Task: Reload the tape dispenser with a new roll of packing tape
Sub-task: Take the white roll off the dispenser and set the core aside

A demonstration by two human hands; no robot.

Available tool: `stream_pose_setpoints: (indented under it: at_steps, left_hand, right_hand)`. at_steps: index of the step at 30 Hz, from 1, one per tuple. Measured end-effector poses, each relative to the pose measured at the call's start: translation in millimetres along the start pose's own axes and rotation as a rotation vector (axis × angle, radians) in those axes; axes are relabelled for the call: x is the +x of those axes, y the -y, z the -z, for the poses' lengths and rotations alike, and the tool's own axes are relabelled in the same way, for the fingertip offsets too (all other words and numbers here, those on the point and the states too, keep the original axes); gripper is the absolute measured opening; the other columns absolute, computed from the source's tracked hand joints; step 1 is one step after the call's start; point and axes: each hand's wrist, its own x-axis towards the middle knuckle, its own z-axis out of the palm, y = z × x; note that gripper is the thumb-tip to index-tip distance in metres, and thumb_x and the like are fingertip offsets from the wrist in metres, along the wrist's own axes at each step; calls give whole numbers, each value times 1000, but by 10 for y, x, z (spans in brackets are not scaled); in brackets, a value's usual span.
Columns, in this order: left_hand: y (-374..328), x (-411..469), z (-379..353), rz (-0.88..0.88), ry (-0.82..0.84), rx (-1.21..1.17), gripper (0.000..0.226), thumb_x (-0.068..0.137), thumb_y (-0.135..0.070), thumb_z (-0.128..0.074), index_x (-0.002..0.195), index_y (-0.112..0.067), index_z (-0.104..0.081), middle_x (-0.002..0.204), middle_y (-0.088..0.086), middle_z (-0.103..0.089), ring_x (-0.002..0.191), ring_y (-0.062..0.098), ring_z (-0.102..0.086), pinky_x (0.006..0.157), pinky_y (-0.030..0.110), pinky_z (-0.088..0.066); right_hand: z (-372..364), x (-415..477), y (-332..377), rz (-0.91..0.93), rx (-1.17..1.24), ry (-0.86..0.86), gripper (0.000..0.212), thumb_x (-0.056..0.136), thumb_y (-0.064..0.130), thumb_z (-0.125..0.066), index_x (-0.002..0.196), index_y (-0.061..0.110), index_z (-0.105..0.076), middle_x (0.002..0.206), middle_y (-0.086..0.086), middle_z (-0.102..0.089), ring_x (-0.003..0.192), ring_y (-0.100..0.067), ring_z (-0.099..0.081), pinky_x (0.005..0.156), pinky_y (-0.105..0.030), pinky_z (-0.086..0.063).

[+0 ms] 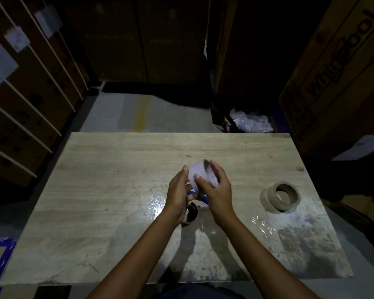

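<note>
both hands (pixel 200 190) grip tape roll (pixel 200 174) | above table (pixel 117 169)

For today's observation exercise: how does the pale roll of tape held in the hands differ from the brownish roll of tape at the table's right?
The pale roll of tape is held above the table by both hands and blurred; the brownish roll of tape lies flat, untouched and sharp. The pale roll looks whitish, the other tan. Both are ring-shaped.

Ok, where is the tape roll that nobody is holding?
In the head view, the loose tape roll lies on the wooden table, on the person's right, apart from the right hand and nearer the table's right edge.
</note>
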Motion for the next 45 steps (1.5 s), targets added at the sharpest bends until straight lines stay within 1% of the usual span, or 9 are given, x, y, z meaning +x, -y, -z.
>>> stream_pose_setpoints:
  at_steps: [3, 8, 12, 18, 21, 26, 29, 37, 45]
  left_hand:
    - [-85, -60, -26, -57, 46, -26, 33, 104, -29, -43, 123, -13, -65, 122, 14, -71, 112, 32, -69, 90, 49, -58]
    - [-242, -107, 14, -149, -1, 60, 29, 102, -20, -50, 122, -6, -66, 114, 14, -74, 97, 31, -74, 63, 34, -61]
    - [-323, -161, 38, -169, 25, 48, 29, 100, -18, -55, 121, -3, -66, 113, 17, -74, 92, 33, -73, 68, 30, -60]
    - [-473, -289, 28, -276, 71, -3, 36, 86, 2, -67, 118, -13, -68, 100, 6, -74, 86, 18, -74, 69, 27, -59]
    - [-491, -359, 32, -322, 111, 7, 47, 83, 12, -66, 118, -19, -67, 97, 2, -76, 91, 18, -72, 76, 32, -60]
    - [-503, -443, 8, -404, 170, 4, 57, 81, 18, -64, 122, -21, -66, 102, 2, -77, 93, 18, -70, 81, 29, -57]
    - [-508, -487, 9, -412, 245, 23, 59, 81, 22, -60, 125, -18, -65, 108, 5, -77, 97, 20, -72, 79, 28, -58]
    - [-576, -563, -39, -431, 281, 110, 15, 88, -8, -66, 90, -11, -81, 93, 12, -76, 85, 27, -72, 74, 34, -58]
    - [-735, -532, -189, -312, 173, 95, 25, 94, -5, -58, 80, -11, -77, 82, 10, -74, 75, 21, -69, 64, 29, -57]
  right_hand:
    - [-6, -14, 62, 236, -263, -12, 76, 73, 29, -83, 140, 24, -49, 131, 7, -54, 120, 2, -53, 100, -18, -46]
    - [18, -42, 161, 416, -628, -41, 83, 68, 51, -77, 142, 31, -46, 129, 8, -54, 117, -16, -48, 93, -10, -33]
    - [30, -86, 225, 498, -703, -51, 86, 69, 47, -81, 145, 30, -43, 135, 5, -51, 119, -17, -45, 92, -23, -42]
    - [107, -105, 322, 409, -484, 95, 104, 68, 27, -88, 152, 29, -27, 143, 3, -37, 126, 1, -42, 94, -4, -39]
    - [192, -95, 405, 366, -375, 189, 105, 69, 31, -88, 153, 34, -24, 150, 10, -32, 134, -1, -40, 102, -21, -46]
    - [219, -147, 608, 77, 49, 308, 82, 73, 56, -68, 146, 46, -31, 147, 4, -45, 115, -15, -64, 75, -27, -58]
    - [203, -143, 684, -27, 155, 311, 66, 82, 51, -62, 143, 39, -40, 130, -4, -59, 97, -20, -72, 63, -28, -58]
    - [243, -139, 717, 21, 182, 267, 51, 76, 33, -66, 125, 36, -52, 117, -8, -66, 89, -18, -74, 64, -31, -59]
    - [306, -137, 699, 273, 26, 250, 63, 65, 26, -73, 122, 40, -52, 127, -8, -56, 104, -30, -64, 76, -42, -60]
